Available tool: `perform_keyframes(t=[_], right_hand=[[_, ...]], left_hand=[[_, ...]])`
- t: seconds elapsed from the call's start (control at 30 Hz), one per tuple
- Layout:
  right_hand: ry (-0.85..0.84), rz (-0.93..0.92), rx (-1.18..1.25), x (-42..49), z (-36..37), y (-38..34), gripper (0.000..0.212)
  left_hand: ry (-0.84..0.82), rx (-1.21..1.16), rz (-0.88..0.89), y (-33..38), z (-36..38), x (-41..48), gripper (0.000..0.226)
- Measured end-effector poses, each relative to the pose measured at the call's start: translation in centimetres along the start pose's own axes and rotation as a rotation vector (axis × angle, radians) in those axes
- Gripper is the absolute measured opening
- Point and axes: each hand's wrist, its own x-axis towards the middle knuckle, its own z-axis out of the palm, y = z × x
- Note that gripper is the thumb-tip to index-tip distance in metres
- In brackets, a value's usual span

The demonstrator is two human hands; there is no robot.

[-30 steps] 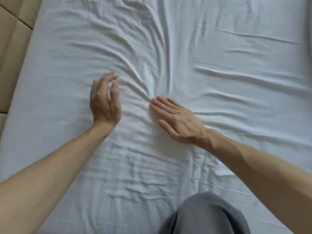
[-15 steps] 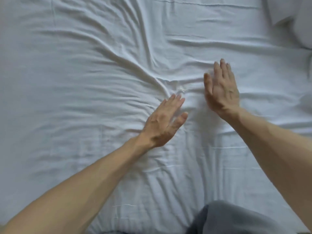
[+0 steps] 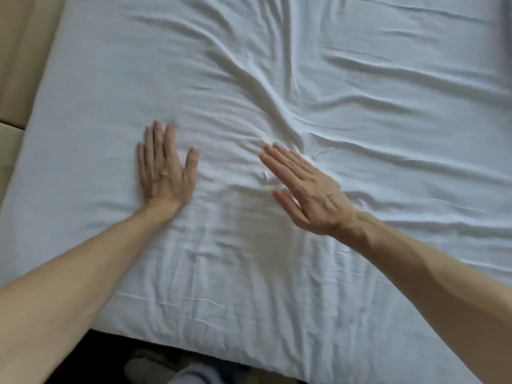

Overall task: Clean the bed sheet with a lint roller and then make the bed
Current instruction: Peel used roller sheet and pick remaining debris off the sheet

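A white bed sheet (image 3: 360, 112) covers the mattress and fills most of the view, with long wrinkles meeting near the middle. My left hand (image 3: 163, 167) lies flat on the sheet left of centre, fingers straight and pointing away from me. My right hand (image 3: 307, 189) presses flat on the sheet beside the knot of wrinkles, fingers straight and angled to the upper left. Neither hand holds anything. No lint roller is in view.
A beige padded headboard or wall panel (image 3: 22, 65) borders the bed on the left. The mattress's near edge (image 3: 221, 353) runs along the bottom, with dark floor and grey trousers (image 3: 191, 375) below it.
My left hand has slid left across the sheet and now lies flat. My right hand has come back left and down to the wrinkle knot. The view has shifted left, showing the beige panel again.
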Motion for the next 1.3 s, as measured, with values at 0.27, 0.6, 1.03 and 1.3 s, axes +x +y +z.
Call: perform_keyframes(t=[0.27, 0.6, 1.03, 1.3], right_hand=[[0.225, 0.489, -0.078, -10.1, -5.0, 6.5, 0.054], [0.179, 0.795, -0.132, -7.7, -0.9, 5.8, 0.072], [0.127, 0.163, 0.250, -8.3, -1.1, -1.2, 0.055], [0.112, 0.381, -0.029, -7.5, -4.6, 7.4, 0.058]], left_hand=[[-0.048, -0.173, 0.241, 17.4, 4.9, -9.8, 0.080], [-0.035, -0.550, 0.209, 14.8, -0.5, -15.2, 0.060], [0.176, -0.037, -0.345, 10.8, 4.1, -12.6, 0.083], [0.001, -0.351, 0.123, 23.3, 6.3, -15.2, 0.080]])
